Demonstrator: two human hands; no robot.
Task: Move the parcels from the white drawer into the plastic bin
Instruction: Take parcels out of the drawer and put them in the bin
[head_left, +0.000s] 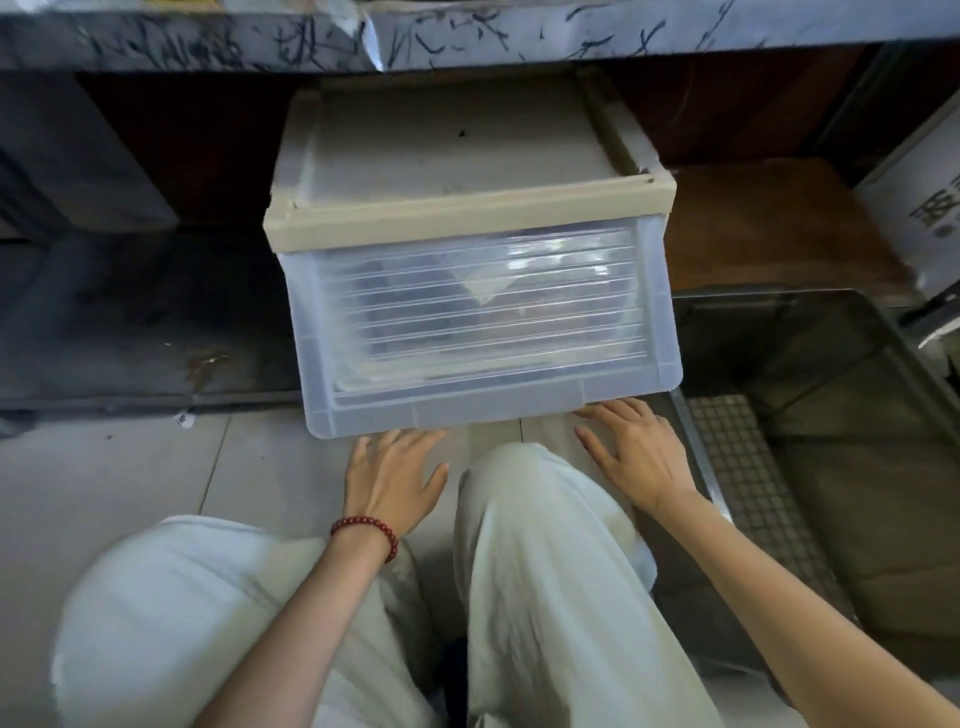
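The white drawer unit (467, 213) stands on the floor under a table, with a beige top and a translucent ribbed front (478, 312). Dim shapes of parcels (395, 291) show through that front. My left hand (395, 478), with a red bead bracelet on the wrist, reaches with straight fingers toward the drawer's lower left edge. My right hand (634, 452) lies with spread fingers at the drawer's lower right edge, fingertips touching or nearly touching it. The dark plastic bin (810, 364) sits to the right on the floor.
A marbled table edge (467, 31) overhangs the drawer. My knees in pale trousers (545, 571) are just in front of it. A white box with print (930, 208) stands at the far right. Grey tiled floor (130, 467) lies at the left.
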